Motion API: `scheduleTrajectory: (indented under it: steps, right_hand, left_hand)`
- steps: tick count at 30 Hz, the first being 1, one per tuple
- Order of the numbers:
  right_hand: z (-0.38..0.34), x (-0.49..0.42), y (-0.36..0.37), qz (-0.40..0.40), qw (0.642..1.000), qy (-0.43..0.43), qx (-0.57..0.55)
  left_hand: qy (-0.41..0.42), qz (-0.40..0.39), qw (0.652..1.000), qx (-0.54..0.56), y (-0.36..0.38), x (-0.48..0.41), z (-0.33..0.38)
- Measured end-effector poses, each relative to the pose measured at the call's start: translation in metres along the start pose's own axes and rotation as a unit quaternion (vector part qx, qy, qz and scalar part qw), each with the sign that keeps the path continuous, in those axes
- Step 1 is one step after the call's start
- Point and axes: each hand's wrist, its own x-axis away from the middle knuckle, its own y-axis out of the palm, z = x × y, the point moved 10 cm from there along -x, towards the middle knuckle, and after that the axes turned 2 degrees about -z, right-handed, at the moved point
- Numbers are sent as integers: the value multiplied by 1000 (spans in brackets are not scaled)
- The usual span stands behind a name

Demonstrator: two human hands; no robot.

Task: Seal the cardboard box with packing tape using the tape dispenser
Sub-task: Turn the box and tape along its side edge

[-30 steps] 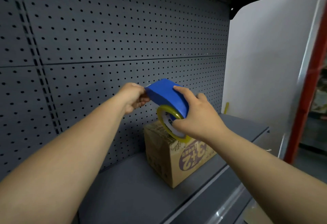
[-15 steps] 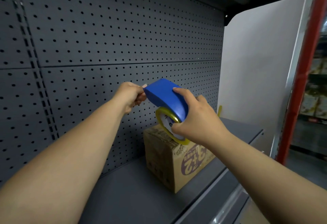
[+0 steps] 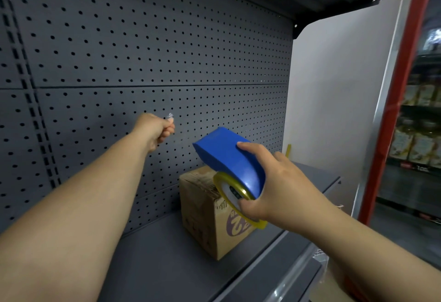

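Blue tape dispenser (image 3: 226, 156) held tilted above brown cardboard box (image 3: 210, 213).

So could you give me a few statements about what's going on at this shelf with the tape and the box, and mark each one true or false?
1. The right hand holds the blue tape dispenser above the cardboard box. True.
2. The left hand rests flat on the box. False: it is raised near the pegboard, closed in a pinch grip on the clear tape end.
3. The box sits on the grey shelf. True.
4. The dispenser is pressed against the top of the box. False: it is held in the air, clear of the box.
5. The tape roll has a yellow rim. True.
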Motion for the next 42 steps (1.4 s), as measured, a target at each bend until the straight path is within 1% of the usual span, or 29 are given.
scheduleTrajectory:
  steps: [5, 8, 13, 17, 21, 23, 27, 30, 33, 34, 35, 36, 37, 38, 39, 40, 41, 42]
  right_hand:
    - [8, -5, 6, -37, 999, 10, -17]
    - [7, -7, 16, -58, 998, 16, -5]
    - [6, -10, 38, -85, 996, 34, 19]
    - [4, -17, 46, -87, 995, 45, 30]
    - [6, -22, 55, -100, 993, 57, 38]
    - [8, -22, 59, -107, 991, 65, 38]
    - [10, -20, 64, -110, 990, 80, 29]
    - [11, -18, 65, -111, 990, 82, 34]
    - [13, -18, 65, -112, 990, 84, 30]
    - [14, -18, 65, -111, 990, 84, 28]
    - [14, -18, 64, -112, 990, 84, 28]
    - [15, -18, 64, -112, 990, 84, 28]
    - [15, -18, 64, -112, 990, 83, 29]
    - [14, -18, 64, -113, 990, 81, 29]
    - [14, -18, 64, -113, 990, 79, 29]
    - [15, -18, 64, -112, 990, 78, 29]
    - [15, -17, 63, -111, 990, 77, 29]
    - [16, -17, 62, -112, 990, 76, 28]
  left_hand:
    - [-26, 4, 998, -60, 2, -11, -33]
    - [-34, -21, 993, -112, 12, -15, -54]
    - [-48, -53, 985, -154, 27, -20, -90]
    - [-54, -54, 982, -171, 34, -32, -105]
    - [-83, -64, 967, -232, 40, -38, -125]
    - [-101, -72, 964, -234, 42, -39, -138]
    - [-139, -77, 968, -192, 45, -39, -156]
    - [-167, -66, 964, -198, 51, -33, -164]
    - [-218, -53, 958, -179, 55, -24, -174]
    - [-200, -35, 958, -203, 52, -26, -174]
    - [-143, 1, 962, -232, 47, -28, -168]
    - [-51, 52, 968, -241, 39, -26, -152]
    - [54, 85, 969, -224, 35, -16, -132]
    - [142, 88, 967, -192, 36, -3, -116]
    - [201, 55, 963, -168, 44, 6, -108]
    - [232, 1, 960, -158, 58, 12, -108]
    - [242, -52, 956, -161, 72, 15, -113]
    - [241, -89, 950, -175, 82, 17, -121]
